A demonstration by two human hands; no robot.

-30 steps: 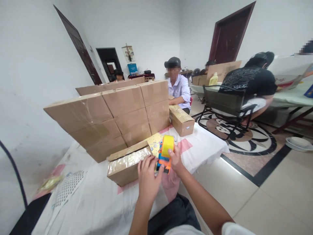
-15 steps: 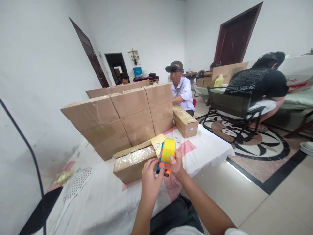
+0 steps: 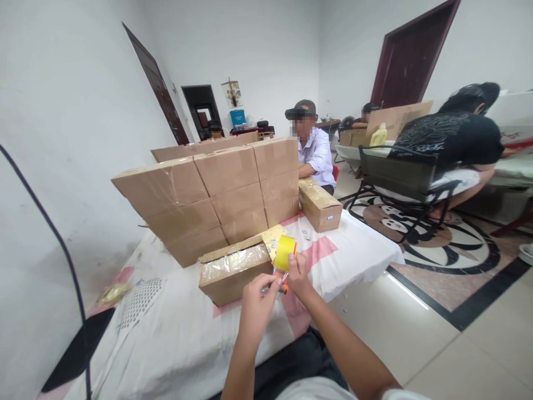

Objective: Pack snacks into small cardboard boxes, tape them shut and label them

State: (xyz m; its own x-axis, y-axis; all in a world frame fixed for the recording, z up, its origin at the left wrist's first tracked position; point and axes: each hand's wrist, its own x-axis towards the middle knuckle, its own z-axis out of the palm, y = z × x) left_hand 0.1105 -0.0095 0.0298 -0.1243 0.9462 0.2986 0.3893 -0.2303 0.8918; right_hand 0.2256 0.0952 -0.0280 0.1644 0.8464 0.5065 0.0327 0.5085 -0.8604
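Observation:
My right hand grips an orange tape dispenser that carries a wide yellow roll of tape. Thumb and fingers of my left hand are pinched together at the dispenser's lower front, on what looks like the free end of the tape. A short shiny strip shows between the two hands. Just beyond my left hand is a cardboard box on the table, its top gap showing shiny wrapping inside. Part of the dispenser is hidden by my fingers.
Stacked cardboard boxes form a wall behind. Another taped box stands at the right on the cloth-covered table. A black cable hangs at the left. A person in a light shirt sits across; another person sits at the right.
My left hand has drawn slightly away from the dispenser, and a shiny strip now shows between the hands. The roll has turned a little in my right hand. The view has shifted slightly.

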